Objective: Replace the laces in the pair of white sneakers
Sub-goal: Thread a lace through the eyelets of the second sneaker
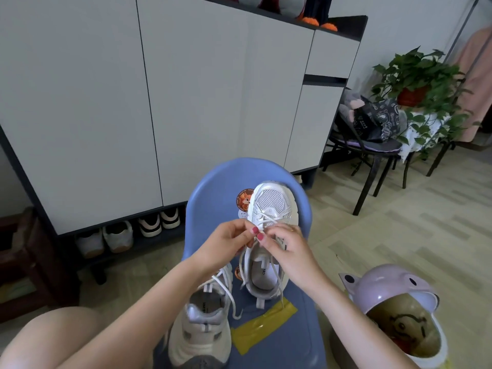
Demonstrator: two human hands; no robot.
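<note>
While both hands meet over the upper sneaker [269, 209], fingers are curled, not spread: left hand [229, 242] pinches the white lace [266, 218] between thumb and fingertips, right hand [285, 242] pinches it just beside, at the eyelets mid-shoe. Loose lace ends hang down past the heel onto a yellow packet [262, 327]. That sneaker lies toe away on the blue chair [213, 187]. Second sneaker [202, 326] sits nearer, under the left forearm, laced. Lilac animal-shaped bin [394, 312] stands on the floor to the right.
</note>
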